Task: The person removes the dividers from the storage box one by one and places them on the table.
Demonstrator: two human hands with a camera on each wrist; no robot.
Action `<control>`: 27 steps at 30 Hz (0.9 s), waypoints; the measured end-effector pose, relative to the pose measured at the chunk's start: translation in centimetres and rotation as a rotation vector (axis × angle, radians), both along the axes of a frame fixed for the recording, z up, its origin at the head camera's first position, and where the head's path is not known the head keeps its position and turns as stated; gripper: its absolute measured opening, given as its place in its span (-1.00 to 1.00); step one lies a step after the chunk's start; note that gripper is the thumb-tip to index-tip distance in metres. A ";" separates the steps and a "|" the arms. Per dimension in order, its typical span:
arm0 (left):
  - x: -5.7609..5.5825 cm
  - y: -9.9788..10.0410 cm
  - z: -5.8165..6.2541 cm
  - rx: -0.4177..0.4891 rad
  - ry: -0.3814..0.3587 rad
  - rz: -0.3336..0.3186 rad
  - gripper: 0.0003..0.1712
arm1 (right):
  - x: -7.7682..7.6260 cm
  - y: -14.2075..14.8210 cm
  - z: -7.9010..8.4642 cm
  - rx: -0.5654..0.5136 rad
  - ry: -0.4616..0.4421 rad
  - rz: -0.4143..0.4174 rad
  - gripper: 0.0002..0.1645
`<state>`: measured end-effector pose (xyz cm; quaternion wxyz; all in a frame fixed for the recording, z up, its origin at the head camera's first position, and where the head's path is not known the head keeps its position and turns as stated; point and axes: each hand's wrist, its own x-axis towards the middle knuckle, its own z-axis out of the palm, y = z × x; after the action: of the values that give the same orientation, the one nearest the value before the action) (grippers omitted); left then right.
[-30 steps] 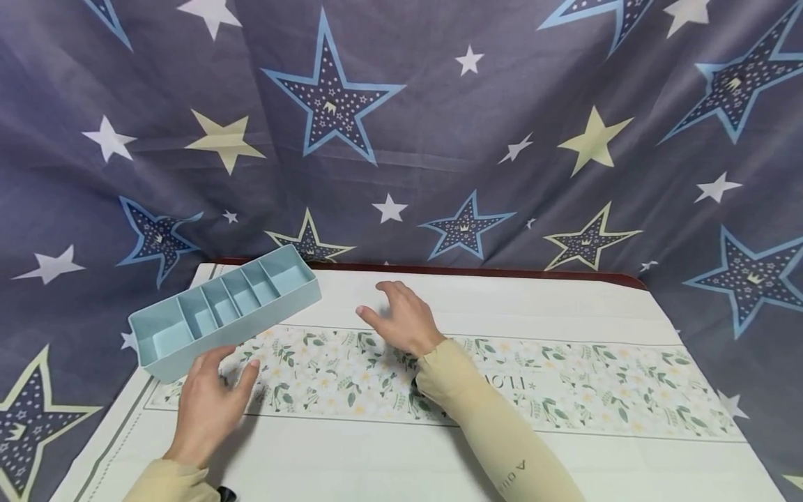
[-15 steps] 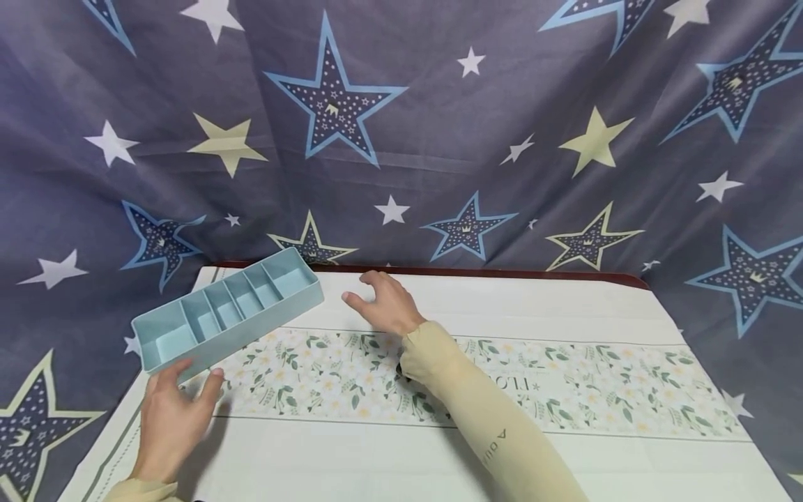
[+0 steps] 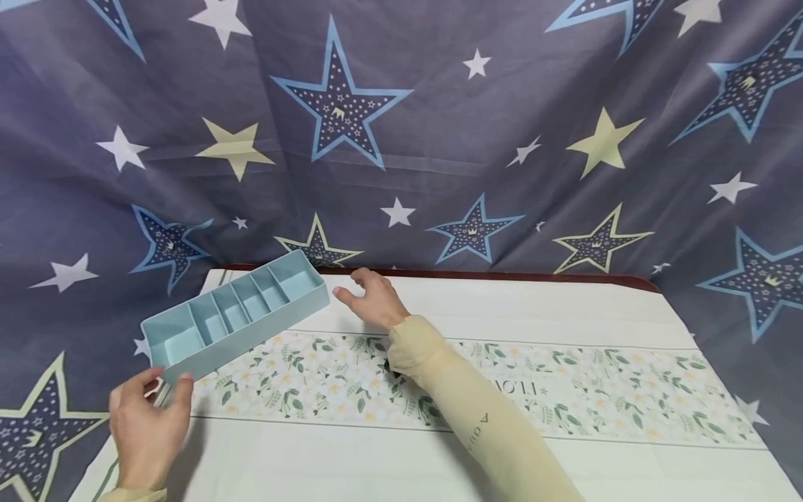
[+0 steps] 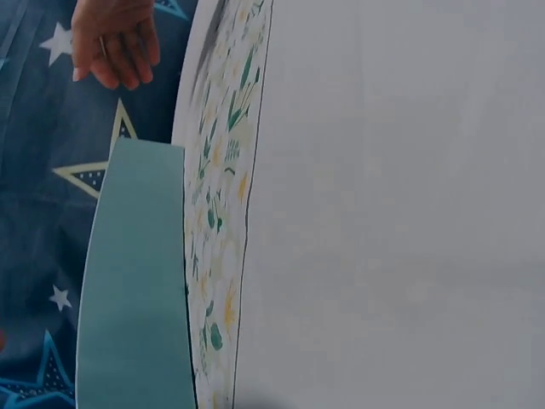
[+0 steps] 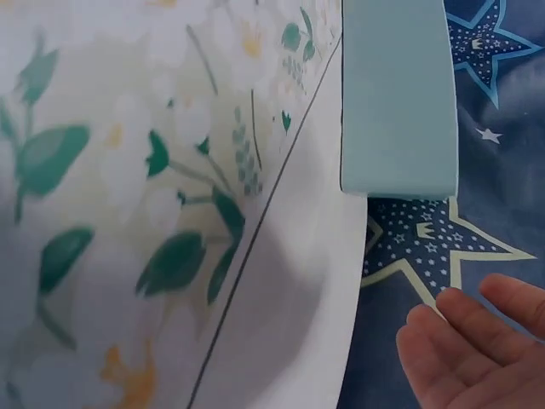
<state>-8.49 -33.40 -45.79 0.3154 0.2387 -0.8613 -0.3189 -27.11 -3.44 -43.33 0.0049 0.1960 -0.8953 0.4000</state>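
A light blue divided storage box (image 3: 226, 348) lies slantwise at the table's back left, its several compartments bare inside. My left hand (image 3: 147, 425) is at its near left end, thumb and fingers spread and bent around the corner; whether they touch it I cannot tell. Just off the box's far right end, my right hand (image 3: 375, 300) hovers with loosely bent fingers, nothing in them. In the right wrist view a gap shows between the right hand (image 5: 477, 358) and the box end (image 5: 400, 111). The left wrist view shows the box's long side (image 4: 136, 281).
A white tablecloth with a floral band (image 3: 301, 383) covers the table. A dark red table edge (image 3: 502, 277) runs along the back. Behind and beside it hangs a dark blue star-patterned cloth (image 3: 426, 125).
My left hand has moved left to the box's near left end. My right hand has moved left and slightly away from me, closer to the box's right end. The box has stayed in place.
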 end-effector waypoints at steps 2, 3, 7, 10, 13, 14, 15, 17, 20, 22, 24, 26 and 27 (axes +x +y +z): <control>0.1 0.0 0.2 0.038 0.006 0.014 -0.45 | -0.1 -0.4 -0.2 -0.003 -0.009 0.000 -0.31; 0.2 -0.2 0.0 0.045 0.005 0.023 -0.43 | -0.1 -0.7 -0.3 0.000 -0.014 0.003 -0.31; 0.0 -1.6 -0.9 0.078 -0.063 0.045 -0.29 | -0.3 -1.7 -0.8 -0.010 -0.043 0.013 -0.28; -0.9 -3.9 -3.3 0.106 -0.125 0.062 -0.19 | -0.5 -2.2 -1.1 -0.047 -0.085 -0.001 -0.25; -1.9 -5.6 -5.5 0.167 -0.166 0.062 -0.12 | -0.5 -2.7 -1.3 -0.066 -0.133 -0.009 -0.24; -2.1 -6.0 -6.2 0.189 -0.183 0.068 -0.10 | -0.5 -2.9 -1.4 -0.070 -0.148 -0.008 -0.24; -2.4 -6.3 -6.7 0.225 -0.194 0.071 -0.08 | -0.5 -3.0 -1.5 -0.075 -0.161 -0.005 -0.23; -2.7 -6.6 -7.2 0.289 -0.208 0.080 -0.06 | -0.5 -3.5 -1.6 -0.080 -0.185 0.011 -0.22; -2.9 -6.8 -7.4 0.367 -0.219 0.091 -0.06 | -0.6 -4.1 -1.9 -0.104 -0.224 0.032 -0.19; -3.1 -6.6 -7.3 0.400 -0.212 0.093 -0.09 | -0.8 -4.3 -2.1 -0.123 -0.246 0.044 -0.18; -3.3 -6.4 -7.2 0.416 -0.207 0.097 -0.11 | -0.8 -4.5 -2.1 -0.146 -0.268 0.052 -0.16; -3.6 -6.0 -7.0 0.429 -0.194 0.096 -0.14 | -0.9 -4.7 -2.0 -0.161 -0.284 0.057 -0.14; -3.7 -5.9 -6.9 0.435 -0.187 0.093 -0.15 | -1.0 -4.8 -2.0 -0.166 -0.286 0.058 -0.14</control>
<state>-12.17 -39.26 -52.71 0.1897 0.3689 -0.7860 -0.4583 -28.09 -8.20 -45.34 -0.1181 0.1618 -0.8446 0.4965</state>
